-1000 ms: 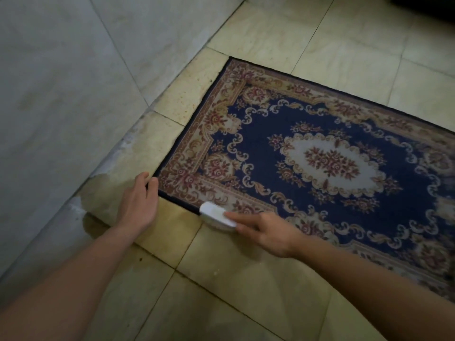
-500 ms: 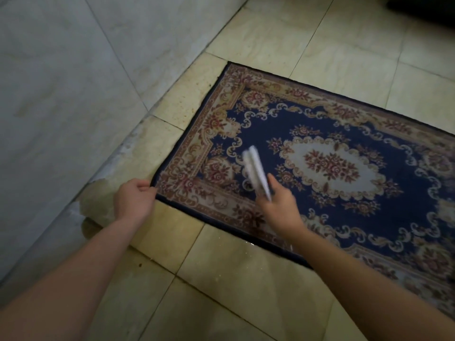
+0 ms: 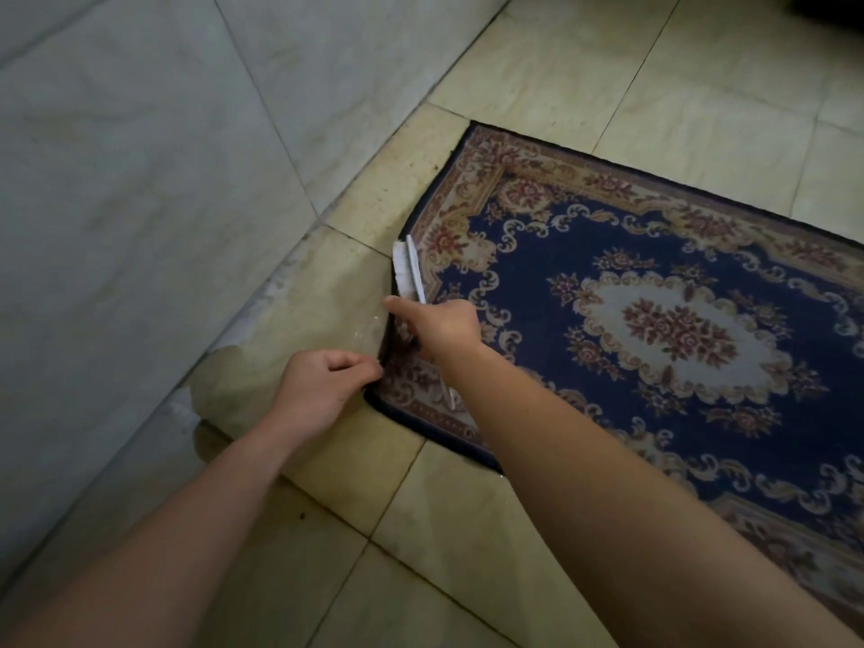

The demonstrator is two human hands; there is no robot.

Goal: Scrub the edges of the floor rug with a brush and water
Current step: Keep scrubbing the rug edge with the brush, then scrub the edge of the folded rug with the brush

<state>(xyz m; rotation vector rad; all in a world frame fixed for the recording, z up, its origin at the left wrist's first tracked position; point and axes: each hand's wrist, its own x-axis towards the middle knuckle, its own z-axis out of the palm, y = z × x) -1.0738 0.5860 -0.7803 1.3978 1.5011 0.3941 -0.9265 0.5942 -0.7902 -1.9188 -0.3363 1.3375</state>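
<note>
A patterned rug [image 3: 654,282], dark blue with a beige and red floral border, lies on the tiled floor. My right hand [image 3: 439,325] grips a white scrubbing brush [image 3: 407,269] and holds its bristles against the rug's left short edge, index finger stretched along the brush. The brush's thin handle end pokes out below my wrist. My left hand [image 3: 322,385] pinches the rug's near left corner with curled fingers, and the edge there bulges slightly off the floor.
A pale tiled wall [image 3: 140,180] rises close on the left, leaving a narrow strip of floor beside the rug. A wet patch [image 3: 290,348] darkens the floor tiles near the corner. Beige floor tiles [image 3: 584,72] extend beyond the rug.
My right hand swung the brush from the rug's near long edge, up over the rug, to the left short edge. My left hand closed from lying flat to pinching the corner.
</note>
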